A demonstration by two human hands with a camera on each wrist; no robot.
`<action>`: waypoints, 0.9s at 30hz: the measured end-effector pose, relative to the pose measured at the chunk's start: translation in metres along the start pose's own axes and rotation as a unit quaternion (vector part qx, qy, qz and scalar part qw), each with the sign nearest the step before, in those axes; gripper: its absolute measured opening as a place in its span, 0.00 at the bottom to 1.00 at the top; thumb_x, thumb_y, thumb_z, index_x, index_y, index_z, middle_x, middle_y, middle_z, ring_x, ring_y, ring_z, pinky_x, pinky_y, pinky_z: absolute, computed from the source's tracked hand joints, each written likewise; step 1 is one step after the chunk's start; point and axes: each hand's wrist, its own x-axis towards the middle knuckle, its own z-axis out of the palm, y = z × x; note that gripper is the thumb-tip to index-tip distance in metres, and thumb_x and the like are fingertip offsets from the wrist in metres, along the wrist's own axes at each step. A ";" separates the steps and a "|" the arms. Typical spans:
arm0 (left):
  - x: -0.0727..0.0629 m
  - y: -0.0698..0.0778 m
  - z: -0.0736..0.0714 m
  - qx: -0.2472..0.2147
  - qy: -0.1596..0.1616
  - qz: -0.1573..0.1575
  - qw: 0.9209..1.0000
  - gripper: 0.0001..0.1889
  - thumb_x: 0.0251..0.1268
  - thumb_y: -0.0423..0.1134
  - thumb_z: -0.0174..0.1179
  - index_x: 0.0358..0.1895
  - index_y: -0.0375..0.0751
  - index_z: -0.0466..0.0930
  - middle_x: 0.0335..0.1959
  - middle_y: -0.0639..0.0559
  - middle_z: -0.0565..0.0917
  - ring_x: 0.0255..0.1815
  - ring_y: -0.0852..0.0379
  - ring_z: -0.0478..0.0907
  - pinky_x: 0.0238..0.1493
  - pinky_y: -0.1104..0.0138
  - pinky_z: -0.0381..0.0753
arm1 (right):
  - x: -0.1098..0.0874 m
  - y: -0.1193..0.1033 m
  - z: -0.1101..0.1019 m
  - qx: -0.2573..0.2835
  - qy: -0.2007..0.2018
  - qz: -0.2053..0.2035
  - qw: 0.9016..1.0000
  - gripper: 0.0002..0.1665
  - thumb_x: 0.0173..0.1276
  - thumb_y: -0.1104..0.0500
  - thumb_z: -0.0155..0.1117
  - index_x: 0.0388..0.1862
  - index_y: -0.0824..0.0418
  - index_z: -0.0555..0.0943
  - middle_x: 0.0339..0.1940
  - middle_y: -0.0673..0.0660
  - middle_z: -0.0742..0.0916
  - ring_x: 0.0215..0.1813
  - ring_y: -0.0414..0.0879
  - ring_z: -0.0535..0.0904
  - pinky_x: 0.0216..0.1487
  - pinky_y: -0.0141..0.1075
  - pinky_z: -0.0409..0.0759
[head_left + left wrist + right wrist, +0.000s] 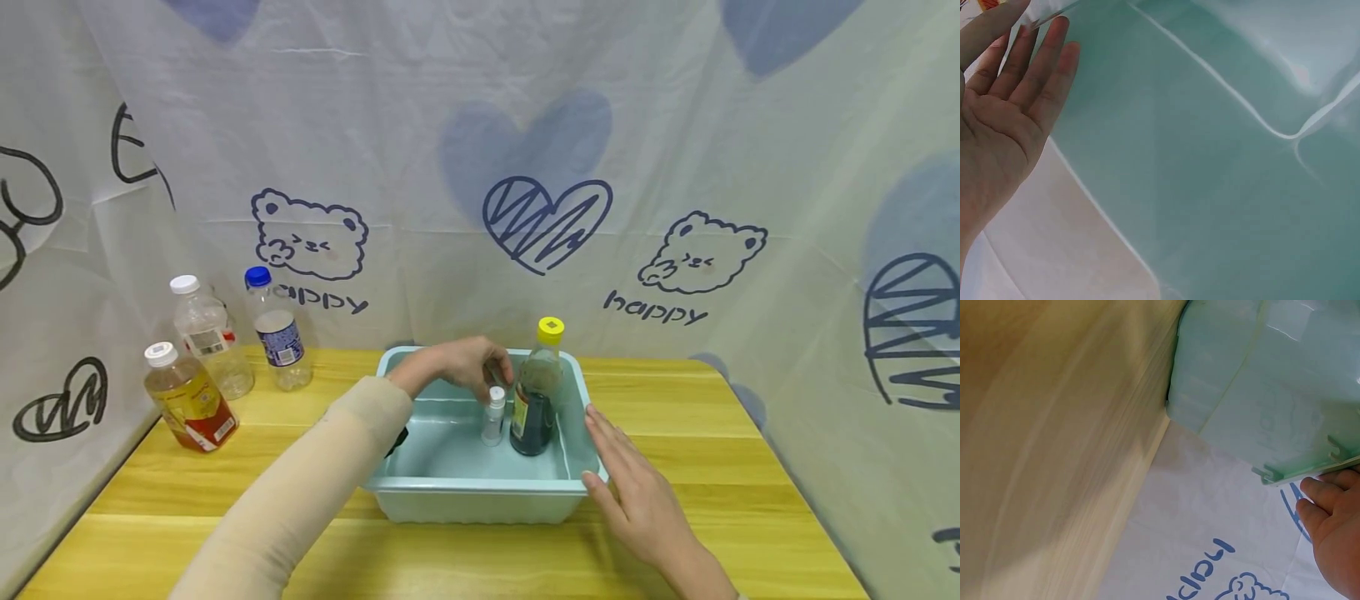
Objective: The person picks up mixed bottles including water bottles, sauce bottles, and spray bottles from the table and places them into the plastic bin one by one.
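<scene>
A pale green plastic bin [480,485] stands on the table. Inside it, a small clear bottle with a white cap [492,423] stands upright beside a dark-filled sauce bottle with a yellow cap [534,408]. My left hand [471,364] reaches over the bin's left side, its fingers close to the white-capped bottle; the left wrist view shows that hand [1007,119] with loosely extended fingers, the thumb partly cut off by the frame. Fingers extended, my right hand [637,492] rests along the bin's right rim. In the right wrist view the right hand's fingers [1322,497] touch the rim from outside.
To the left on the wooden table [675,533] stand a white-capped bottle with amber liquid [191,400], a clear white-capped bottle [217,350] and a blue-capped clear bottle [281,337]. A printed white curtain [420,167] hangs behind and at both sides.
</scene>
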 end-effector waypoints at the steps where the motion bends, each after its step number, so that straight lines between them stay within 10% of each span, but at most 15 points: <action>1: 0.000 0.001 -0.001 0.001 0.002 0.003 1.000 0.21 0.53 0.17 0.71 0.51 0.31 0.82 0.53 0.41 0.85 0.54 0.46 0.84 0.52 0.66 0.86 | 0.000 0.000 0.000 0.000 0.000 0.000 1.000 0.41 0.75 0.59 0.62 0.83 0.64 0.61 0.83 0.60 0.66 0.81 0.53 0.64 0.82 0.28 0.49; 16: -0.024 0.026 -0.027 -0.025 0.079 0.060 0.995 0.20 0.63 0.25 0.68 0.59 0.31 0.79 0.59 0.38 0.83 0.56 0.47 0.85 0.54 0.66 0.86 | 0.002 -0.001 0.001 -0.001 0.001 0.001 1.000 0.41 0.76 0.59 0.61 0.83 0.64 0.60 0.83 0.61 0.66 0.81 0.54 0.64 0.82 0.28 0.49; 27: -0.065 0.031 -0.046 -0.028 0.210 0.114 0.971 0.21 0.72 0.35 0.66 0.65 0.39 0.77 0.60 0.45 0.82 0.55 0.50 0.83 0.56 0.60 0.85 | 0.000 -0.002 0.003 -0.005 0.000 0.006 1.000 0.40 0.76 0.59 0.61 0.83 0.63 0.60 0.83 0.60 0.66 0.82 0.51 0.62 0.82 0.28 0.48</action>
